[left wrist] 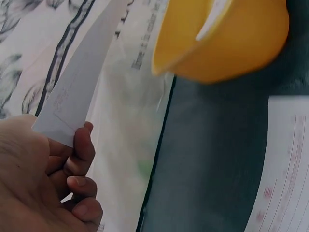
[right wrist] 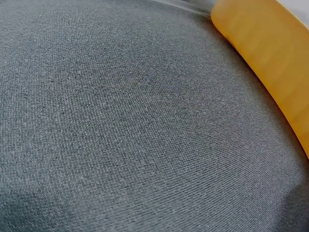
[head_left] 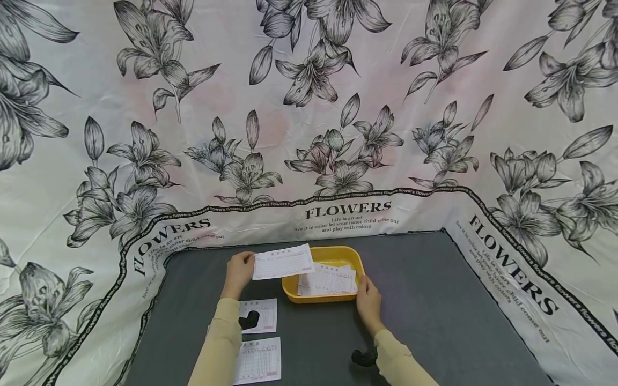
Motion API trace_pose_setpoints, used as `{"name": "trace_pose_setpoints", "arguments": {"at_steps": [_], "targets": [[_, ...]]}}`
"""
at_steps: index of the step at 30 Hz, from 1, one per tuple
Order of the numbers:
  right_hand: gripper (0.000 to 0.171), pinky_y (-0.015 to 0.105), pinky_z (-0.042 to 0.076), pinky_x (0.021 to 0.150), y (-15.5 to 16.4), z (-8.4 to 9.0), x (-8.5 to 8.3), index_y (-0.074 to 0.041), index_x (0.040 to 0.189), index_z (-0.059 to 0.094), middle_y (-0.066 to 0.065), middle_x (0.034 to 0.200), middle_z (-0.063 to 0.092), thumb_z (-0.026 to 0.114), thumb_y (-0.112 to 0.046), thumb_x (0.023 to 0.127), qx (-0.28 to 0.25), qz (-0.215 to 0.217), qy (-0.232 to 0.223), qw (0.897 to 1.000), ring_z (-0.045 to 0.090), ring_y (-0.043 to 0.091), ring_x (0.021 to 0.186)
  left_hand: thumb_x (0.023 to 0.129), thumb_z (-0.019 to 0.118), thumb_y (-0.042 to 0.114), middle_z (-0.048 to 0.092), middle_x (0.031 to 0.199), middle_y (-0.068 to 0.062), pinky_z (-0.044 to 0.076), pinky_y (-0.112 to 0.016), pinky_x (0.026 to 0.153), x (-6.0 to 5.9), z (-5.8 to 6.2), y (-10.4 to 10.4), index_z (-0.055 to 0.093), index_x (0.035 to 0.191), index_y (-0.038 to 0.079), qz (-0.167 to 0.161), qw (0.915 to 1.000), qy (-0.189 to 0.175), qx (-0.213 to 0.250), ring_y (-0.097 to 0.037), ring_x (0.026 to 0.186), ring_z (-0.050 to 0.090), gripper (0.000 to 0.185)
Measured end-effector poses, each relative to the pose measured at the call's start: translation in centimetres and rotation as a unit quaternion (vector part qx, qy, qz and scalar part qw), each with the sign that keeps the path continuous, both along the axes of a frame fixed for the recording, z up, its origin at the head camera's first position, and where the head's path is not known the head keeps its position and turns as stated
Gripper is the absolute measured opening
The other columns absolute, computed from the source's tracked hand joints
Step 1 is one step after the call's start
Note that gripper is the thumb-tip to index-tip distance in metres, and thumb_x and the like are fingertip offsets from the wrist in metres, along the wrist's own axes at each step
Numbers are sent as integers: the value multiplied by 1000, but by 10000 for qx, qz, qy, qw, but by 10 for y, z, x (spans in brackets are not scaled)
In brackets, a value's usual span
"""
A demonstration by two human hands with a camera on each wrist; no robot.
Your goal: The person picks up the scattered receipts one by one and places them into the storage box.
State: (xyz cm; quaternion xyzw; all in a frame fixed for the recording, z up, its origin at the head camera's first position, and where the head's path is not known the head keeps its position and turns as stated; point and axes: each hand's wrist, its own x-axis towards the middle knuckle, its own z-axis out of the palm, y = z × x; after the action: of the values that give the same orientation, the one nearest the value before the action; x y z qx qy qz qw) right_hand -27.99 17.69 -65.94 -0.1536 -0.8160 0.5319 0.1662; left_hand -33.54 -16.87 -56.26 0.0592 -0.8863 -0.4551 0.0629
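My left hand (head_left: 238, 272) pinches the left end of a white printed slip (head_left: 282, 261) and holds it in the air over the left rim of a yellow tray (head_left: 321, 254). In the left wrist view the fingers (left wrist: 79, 166) are curled under the slip (left wrist: 79, 72), and the tray (left wrist: 231, 41) lies beyond it. Several more slips (head_left: 328, 280) lie in the tray. My right hand (head_left: 368, 299) holds the tray's front right corner, thumb at the rim. The right wrist view shows only the tray's side (right wrist: 270, 63), no fingers.
Two printed slips (head_left: 263, 315) (head_left: 258, 360) lie on the dark grey table mat (head_left: 434, 311) under my left forearm; one slip (left wrist: 285, 179) shows in the left wrist view. A flower-printed cloth (head_left: 309, 107) hangs behind and at both sides.
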Motion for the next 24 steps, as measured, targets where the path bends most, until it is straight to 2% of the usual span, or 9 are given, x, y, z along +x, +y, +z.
{"name": "trace_pose_setpoints", "arguments": {"at_steps": [6,13,16,19,21,24], "targets": [[46,46,50,90,0,-2,2,0,130,70,22,125,72,41,-33,117,-18,32,-57,10000,60,29,98,109,54,10,75,107,-22,52,-30,64,-3,0,31,74,122,-6,-116,9997,155,114,-24,81,66,29],[46,51,52,93,0,0,2,1,128,71,24,125,72,41,-33,117,-8,20,11,10000,63,32,101,110,54,12,75,109,-20,48,-28,61,-4,2,58,75,123,-3,-78,9998,99,168,-22,79,64,29],[45,44,50,80,0,-1,1,2,113,71,24,100,70,41,-32,117,21,28,25,10000,59,29,87,110,54,13,76,109,-19,48,-29,60,-3,2,66,75,123,-2,-100,9998,134,65,-22,78,65,29],[44,35,38,67,0,-1,0,-2,95,63,11,75,49,40,-32,117,41,75,66,9999,46,23,70,110,55,13,77,110,-18,48,-29,58,-1,-1,72,76,123,-1,-147,9997,175,-50,-21,76,66,28],[43,32,32,66,1,-1,-1,-5,90,58,4,72,39,40,-32,117,16,103,88,9999,39,20,66,111,54,13,77,110,-18,47,-29,56,1,-4,77,75,124,0,-179,9997,155,-49,-20,72,65,28],[41,32,31,66,1,-1,-1,-7,88,56,1,72,36,41,-31,117,15,82,128,9999,38,19,67,111,54,12,76,111,-19,46,-29,53,3,-8,83,74,127,-1,-238,9996,164,-36,-19,65,61,29]]}}
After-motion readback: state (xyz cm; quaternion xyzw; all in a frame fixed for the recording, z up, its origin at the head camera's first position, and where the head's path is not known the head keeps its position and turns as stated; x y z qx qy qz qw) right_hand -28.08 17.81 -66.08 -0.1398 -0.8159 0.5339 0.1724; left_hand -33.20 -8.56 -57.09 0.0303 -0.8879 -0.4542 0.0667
